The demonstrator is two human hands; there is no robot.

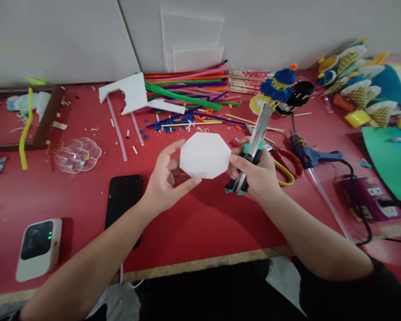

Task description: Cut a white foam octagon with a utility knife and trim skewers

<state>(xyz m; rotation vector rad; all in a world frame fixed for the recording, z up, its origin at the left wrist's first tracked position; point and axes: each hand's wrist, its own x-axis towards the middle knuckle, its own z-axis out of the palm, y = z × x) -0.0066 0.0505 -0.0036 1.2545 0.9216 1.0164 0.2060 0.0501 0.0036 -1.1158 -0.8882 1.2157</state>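
Between my two hands is a white many-sided foam board piece (205,155), raised above the red table. My left hand (165,176) pinches its left edge with thumb and fingers. With my right hand (259,171) I grip a green and black utility knife (254,149), its wide blade extended and pointing up and away. The right thumb also touches the right edge of the white piece. Behind that hand lie scissors (289,167) with red and yellow handles, partly hidden.
Across the back lie pipe cleaners (187,87) and white foam offcuts (133,93). A blue glue gun (310,151) with its cord rests at right, near a purple box (370,198). On the left are a phone (123,200), a white device (40,249) and a clear flower-shaped tray (78,155).
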